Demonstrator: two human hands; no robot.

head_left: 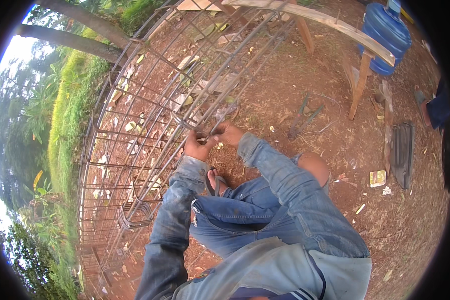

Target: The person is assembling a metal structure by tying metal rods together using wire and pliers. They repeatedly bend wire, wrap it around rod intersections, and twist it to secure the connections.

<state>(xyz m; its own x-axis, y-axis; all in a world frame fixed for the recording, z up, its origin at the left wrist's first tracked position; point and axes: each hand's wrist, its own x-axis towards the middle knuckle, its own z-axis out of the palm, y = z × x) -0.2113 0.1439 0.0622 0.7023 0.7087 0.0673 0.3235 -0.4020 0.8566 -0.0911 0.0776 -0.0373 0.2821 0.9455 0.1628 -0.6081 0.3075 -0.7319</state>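
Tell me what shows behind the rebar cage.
Through the rebar cage show reddish soil, leaves and pale scraps; the left hand and right hand hide whatever is directly behind them.

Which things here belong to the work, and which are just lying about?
Likely the job:
- metal bar cage, by left hand and right hand
- bent metal loops
- perhaps the long-handled tool

Probably lying about:
- blue water bottle
- yellow packet

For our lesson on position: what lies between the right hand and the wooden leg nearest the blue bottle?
A long-handled tool on the ground, in the head view.
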